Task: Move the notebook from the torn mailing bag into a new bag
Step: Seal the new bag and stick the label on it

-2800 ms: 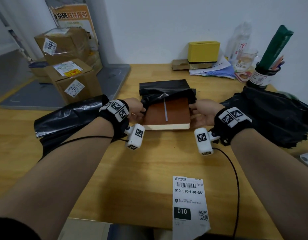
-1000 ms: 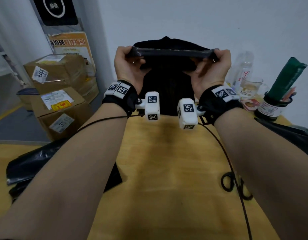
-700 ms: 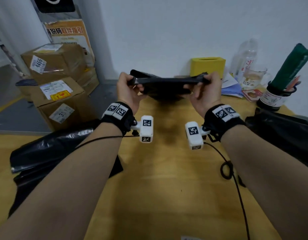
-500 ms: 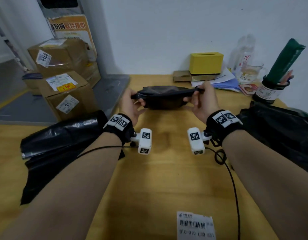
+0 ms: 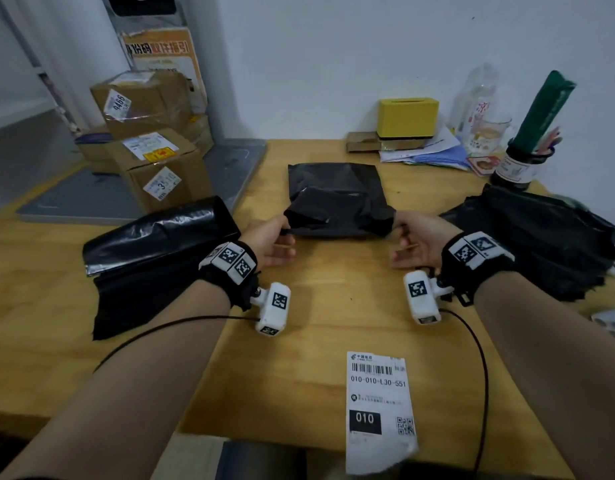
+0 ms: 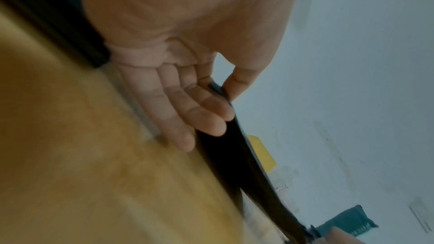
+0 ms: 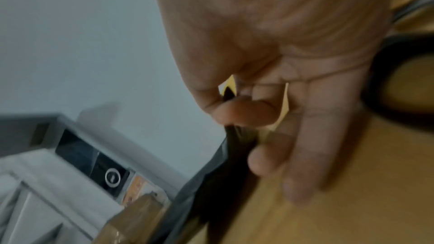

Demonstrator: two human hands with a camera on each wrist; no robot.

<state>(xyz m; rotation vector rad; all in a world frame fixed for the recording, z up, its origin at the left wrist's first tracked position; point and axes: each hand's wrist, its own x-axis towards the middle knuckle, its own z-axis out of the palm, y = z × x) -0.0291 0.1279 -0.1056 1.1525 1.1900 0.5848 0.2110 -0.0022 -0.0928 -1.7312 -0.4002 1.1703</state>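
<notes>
Left hand: the left hand [image 5: 269, 239] pinches the near left corner of the black mailing bag [image 5: 335, 199] between thumb and index finger; the other fingers [image 6: 185, 110] lie fairly straight beneath the bag's edge, just above the wooden table [image 5: 333, 317].
Right hand: the right hand [image 5: 418, 242] pinches the near right corner of the same bag, thumb against a curled index finger, the remaining fingers loosely extended below.
Bag between the hands: it lies flat on the table, its far end away from the person, its near end crumpled where both hands hold it.
Notebook: not visible; whether it sits inside the bag cannot be told.
Outward of the left hand: a second black bag [image 5: 153, 251] lies crumpled on the table, just beside the wrist.
Outward of the right hand: a heap of black plastic [image 5: 545, 237] sits near the wrist.
Nearer the person than both hands: a white shipping label [image 5: 380, 410] lies at the table's front edge.
Beyond the bag: a yellow box [image 5: 407, 117] stands by the wall.
</notes>
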